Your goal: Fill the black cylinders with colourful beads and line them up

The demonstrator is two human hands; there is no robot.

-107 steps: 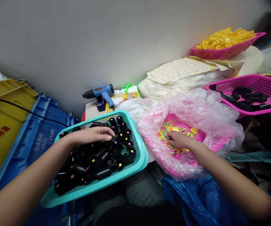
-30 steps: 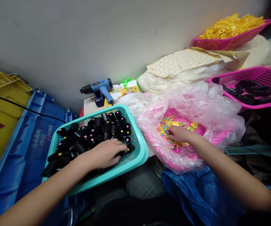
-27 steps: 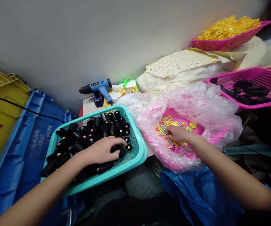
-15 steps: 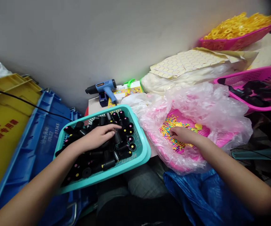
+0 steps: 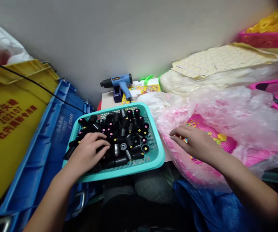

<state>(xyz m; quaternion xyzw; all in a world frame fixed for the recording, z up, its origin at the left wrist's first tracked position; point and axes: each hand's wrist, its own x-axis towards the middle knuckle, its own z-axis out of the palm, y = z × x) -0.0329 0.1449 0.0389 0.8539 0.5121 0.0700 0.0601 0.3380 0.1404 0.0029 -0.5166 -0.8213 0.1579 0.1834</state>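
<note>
My left hand (image 5: 88, 152) lies in a teal basket (image 5: 158, 157), its fingers curled down round one of the black cylinders (image 5: 129, 129) with pink or yellow dots on their ends. Several more cylinders are heaped around it. My right hand (image 5: 193, 141) reaches into a crumpled clear plastic bag (image 5: 226, 108). Its fingers are stretched flat over a pink tray (image 5: 227, 146) of small coloured beads (image 5: 197, 120), with nothing visibly held.
A blue heat gun (image 5: 121, 82) stands behind the basket by the grey wall. Blue crate (image 5: 47, 138) and yellow crate (image 5: 8, 119) are stacked at left, a black cable (image 5: 32, 84) across them. Sticker sheets (image 5: 216, 59), pink baskets (image 5: 274, 87) and a blue bag (image 5: 206, 206) are at right.
The view has swung left and closer. My left hand slid back toward the basket's near left side and curled onto the cylinders. My right hand spread its fingers toward the tray's left edge.
</note>
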